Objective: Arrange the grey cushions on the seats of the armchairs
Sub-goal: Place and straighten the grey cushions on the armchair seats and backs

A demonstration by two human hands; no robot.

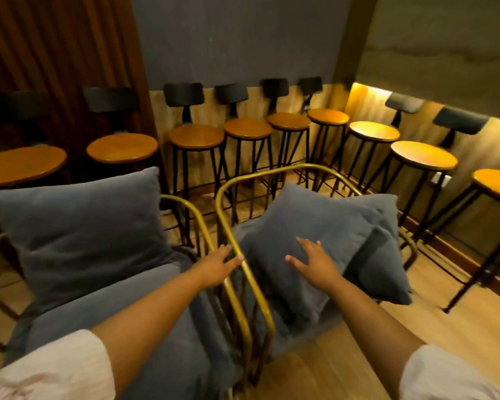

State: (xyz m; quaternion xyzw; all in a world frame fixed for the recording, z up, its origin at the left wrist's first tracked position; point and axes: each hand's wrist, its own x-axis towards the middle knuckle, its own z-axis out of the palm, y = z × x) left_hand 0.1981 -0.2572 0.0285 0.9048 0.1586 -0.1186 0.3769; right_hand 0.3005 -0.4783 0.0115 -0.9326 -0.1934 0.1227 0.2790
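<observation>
Cushions first — I count three grey ones from here. One big cushion (pixel 78 226) stands upright against the back of the left armchair (pixel 145 327), and it looks settled. The right armchair (pixel 228 192) holds two: a front cushion (pixel 306 226) lying tilted across the seat, and a second cushion (pixel 384 255) partly hidden behind and beside it, toward the far arm.

My left hand (pixel 217 262) is spread, nothing in it, fingertips at the brass arm rail between the two chairs. My right hand (pixel 315 262) is flat and splayed on the front cushion, resting or pressing, not closed around it.

So I'd call the left chair done and the right chair in progress — both its cushions are on the seat but skewed and overlapping, so they likely want straightening.

Two armchairs in all, gold frames side by side. Behind them bar stools (pixel 197 137) with round wooden seats line the wall; I make it nine seats in view, though the leftmost are dim and blurred.
</observation>
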